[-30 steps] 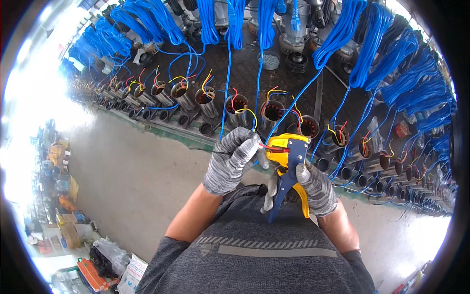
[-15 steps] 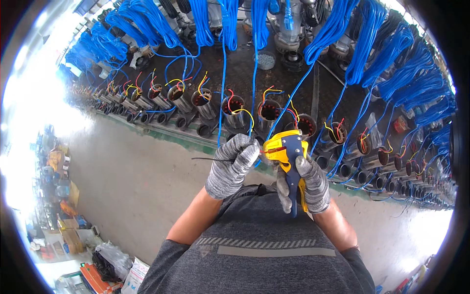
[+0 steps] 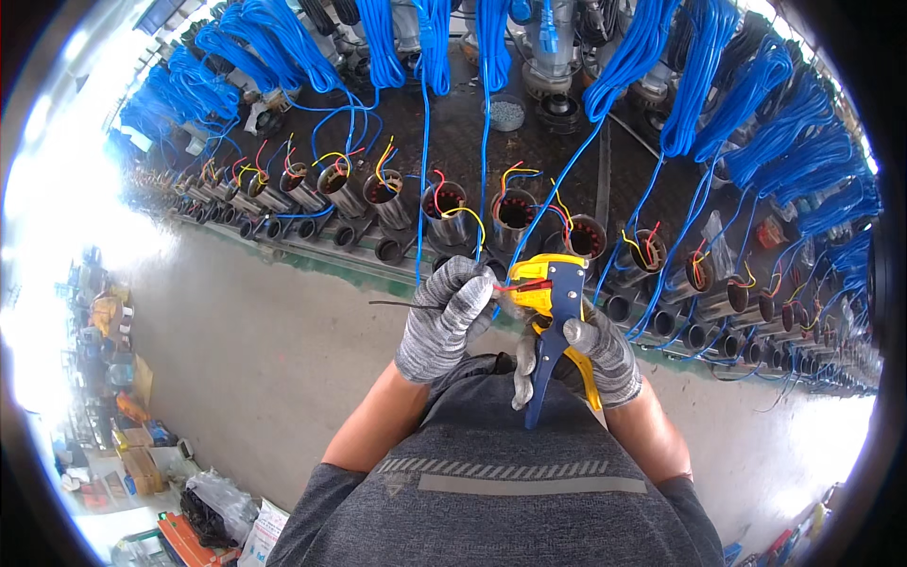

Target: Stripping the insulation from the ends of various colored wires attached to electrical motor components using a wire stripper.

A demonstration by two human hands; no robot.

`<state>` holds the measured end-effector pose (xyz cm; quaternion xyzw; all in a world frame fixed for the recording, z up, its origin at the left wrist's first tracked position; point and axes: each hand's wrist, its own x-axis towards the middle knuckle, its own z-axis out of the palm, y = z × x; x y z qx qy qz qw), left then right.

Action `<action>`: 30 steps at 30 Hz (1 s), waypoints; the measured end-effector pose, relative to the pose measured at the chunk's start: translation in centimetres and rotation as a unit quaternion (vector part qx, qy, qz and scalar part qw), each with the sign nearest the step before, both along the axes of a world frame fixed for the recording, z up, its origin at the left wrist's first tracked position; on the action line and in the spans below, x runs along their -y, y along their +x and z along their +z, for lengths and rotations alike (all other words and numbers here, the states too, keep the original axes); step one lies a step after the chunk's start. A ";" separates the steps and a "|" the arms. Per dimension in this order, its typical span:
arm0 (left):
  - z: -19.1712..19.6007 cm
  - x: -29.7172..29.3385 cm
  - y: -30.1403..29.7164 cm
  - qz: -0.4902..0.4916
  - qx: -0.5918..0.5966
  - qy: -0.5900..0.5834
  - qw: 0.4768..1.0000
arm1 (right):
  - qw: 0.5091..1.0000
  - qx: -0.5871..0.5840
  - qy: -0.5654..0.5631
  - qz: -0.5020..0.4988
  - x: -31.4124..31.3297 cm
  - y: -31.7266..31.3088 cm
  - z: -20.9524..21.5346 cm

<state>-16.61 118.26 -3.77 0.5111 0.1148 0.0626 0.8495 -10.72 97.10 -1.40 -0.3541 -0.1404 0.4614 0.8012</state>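
right hand (image 3: 590, 354): gloved, fingers wrapping the blue and yellow handles of the wire stripper (image 3: 553, 326), holding it upright at chest height
left hand (image 3: 444, 317): gloved, fingers pinching a thin dark wire (image 3: 402, 304), feeding red leads into the stripper head, probably
motor stators (image 3: 510, 213): sitting in a row beyond
blue cable coils (image 3: 661, 57): hanging farthest back

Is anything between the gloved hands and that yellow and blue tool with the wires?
Nothing visible is in the way. The right hand already holds the wire stripper by its handles, and the left hand pinches the thin wires right at the tool's head. No gap shows.
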 end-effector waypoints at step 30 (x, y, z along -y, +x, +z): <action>0.8 -2.5 -0.1 -0.035 0.014 0.017 0.999 | 0.961 0.195 -0.111 -0.159 1.6 2.3 -0.6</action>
